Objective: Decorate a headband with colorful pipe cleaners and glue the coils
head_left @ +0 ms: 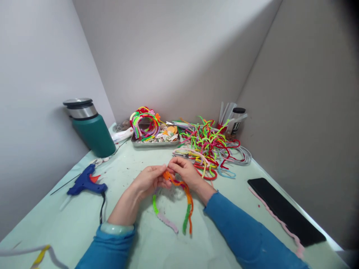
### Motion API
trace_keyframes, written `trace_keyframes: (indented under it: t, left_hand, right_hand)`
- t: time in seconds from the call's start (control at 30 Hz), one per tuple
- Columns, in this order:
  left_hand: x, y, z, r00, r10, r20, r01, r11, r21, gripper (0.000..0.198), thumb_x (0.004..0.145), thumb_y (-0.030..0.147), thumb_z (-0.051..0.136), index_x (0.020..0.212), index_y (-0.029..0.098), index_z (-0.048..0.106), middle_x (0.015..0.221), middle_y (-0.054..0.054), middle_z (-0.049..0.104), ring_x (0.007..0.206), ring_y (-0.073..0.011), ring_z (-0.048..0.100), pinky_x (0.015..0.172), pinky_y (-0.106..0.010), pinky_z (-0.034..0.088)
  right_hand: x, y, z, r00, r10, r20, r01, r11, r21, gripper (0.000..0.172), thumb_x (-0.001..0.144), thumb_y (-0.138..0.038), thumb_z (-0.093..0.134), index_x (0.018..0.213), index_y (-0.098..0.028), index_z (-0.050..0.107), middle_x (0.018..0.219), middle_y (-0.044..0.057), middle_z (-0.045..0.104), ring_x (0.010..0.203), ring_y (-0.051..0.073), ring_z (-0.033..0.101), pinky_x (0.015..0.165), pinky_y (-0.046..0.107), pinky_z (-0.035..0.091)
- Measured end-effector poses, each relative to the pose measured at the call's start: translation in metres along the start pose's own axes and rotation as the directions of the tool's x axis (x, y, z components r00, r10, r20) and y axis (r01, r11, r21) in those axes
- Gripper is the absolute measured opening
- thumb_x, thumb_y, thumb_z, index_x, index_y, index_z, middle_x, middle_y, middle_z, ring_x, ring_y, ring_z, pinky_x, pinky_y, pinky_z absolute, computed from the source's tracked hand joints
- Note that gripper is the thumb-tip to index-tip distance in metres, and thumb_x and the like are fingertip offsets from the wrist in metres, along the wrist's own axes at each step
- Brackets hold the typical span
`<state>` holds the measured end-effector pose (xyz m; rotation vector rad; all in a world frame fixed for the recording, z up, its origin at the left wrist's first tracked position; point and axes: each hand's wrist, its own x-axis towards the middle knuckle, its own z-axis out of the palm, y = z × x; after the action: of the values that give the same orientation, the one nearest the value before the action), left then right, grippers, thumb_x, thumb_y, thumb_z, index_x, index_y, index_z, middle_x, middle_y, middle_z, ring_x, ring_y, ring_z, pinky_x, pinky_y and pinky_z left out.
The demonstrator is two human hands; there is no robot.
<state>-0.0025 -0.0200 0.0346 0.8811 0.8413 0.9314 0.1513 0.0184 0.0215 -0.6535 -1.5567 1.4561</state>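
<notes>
Both hands meet over the middle of the pale green table. My left hand and my right hand are both closed, pinching the top of a curved headband wrapped in orange, green and pink pipe cleaners. An orange pipe cleaner end sits between the fingertips. The headband's two legs hang down toward me, one ending in pink, the other in green and orange.
A pile of loose pipe cleaners lies behind my right hand. A metal tray holds finished headbands and shells. A blue glue gun and green flask stand at left. A black phone lies at right.
</notes>
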Motion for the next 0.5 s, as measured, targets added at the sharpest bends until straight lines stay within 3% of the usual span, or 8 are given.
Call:
trace_keyframes:
  t: [0.17, 0.3, 0.43, 0.5]
  left_hand:
    - [0.0040, -0.0020, -0.0037, 0.987, 0.081, -0.142, -0.068, 0.993, 0.094, 0.028, 0.066, 0.030, 0.070, 0.084, 0.008, 0.066, 0.072, -0.007, 0.068, 0.048, -0.0101, 0.059, 0.053, -0.023, 0.049]
    - [0.0094, -0.0025, -0.0079, 0.904, 0.251, -0.345, -0.192, 0.962, 0.195, 0.037, 0.062, 0.033, 0.073, 0.092, 0.011, 0.063, 0.067, -0.003, 0.067, 0.039, -0.0060, 0.052, 0.044, -0.019, 0.042]
    - [0.0091, 0.0001, -0.0056, 0.881, 0.309, -0.357, -0.265, 0.950, 0.168, 0.040, 0.063, 0.033, 0.072, 0.095, 0.012, 0.061, 0.072, -0.004, 0.068, 0.037, -0.0028, 0.046, 0.042, -0.018, 0.040]
    - [0.0074, 0.0013, -0.0027, 0.889, 0.291, -0.353, -0.281, 0.956, 0.080, 0.038, 0.065, 0.036, 0.070, 0.093, 0.012, 0.062, 0.079, -0.005, 0.068, 0.041, -0.0037, 0.048, 0.048, -0.021, 0.045]
  right_hand:
    - [0.0025, 0.0015, -0.0003, 0.999, 0.020, -0.037, -0.022, 0.999, -0.033, 0.024, 0.079, -0.040, 0.054, 0.074, -0.016, 0.055, 0.066, -0.002, 0.055, 0.055, 0.008, 0.046, 0.054, 0.021, 0.039]
    - [0.0021, 0.0062, 0.0009, 0.996, 0.083, -0.032, -0.086, 0.990, -0.114, 0.029, 0.078, -0.045, 0.055, 0.076, -0.016, 0.053, 0.066, -0.002, 0.055, 0.055, 0.008, 0.047, 0.053, 0.021, 0.038]
    - [-0.0017, 0.0099, 0.0062, 0.994, 0.083, 0.074, -0.065, 0.973, -0.222, 0.026, 0.077, -0.040, 0.057, 0.070, -0.015, 0.056, 0.060, -0.003, 0.050, 0.052, 0.008, 0.043, 0.049, 0.020, 0.033]
    - [-0.0023, 0.0097, 0.0078, 0.998, 0.041, 0.048, -0.028, 0.970, -0.240, 0.025, 0.079, -0.038, 0.055, 0.068, -0.015, 0.057, 0.058, -0.003, 0.049, 0.052, 0.008, 0.041, 0.048, 0.020, 0.032]
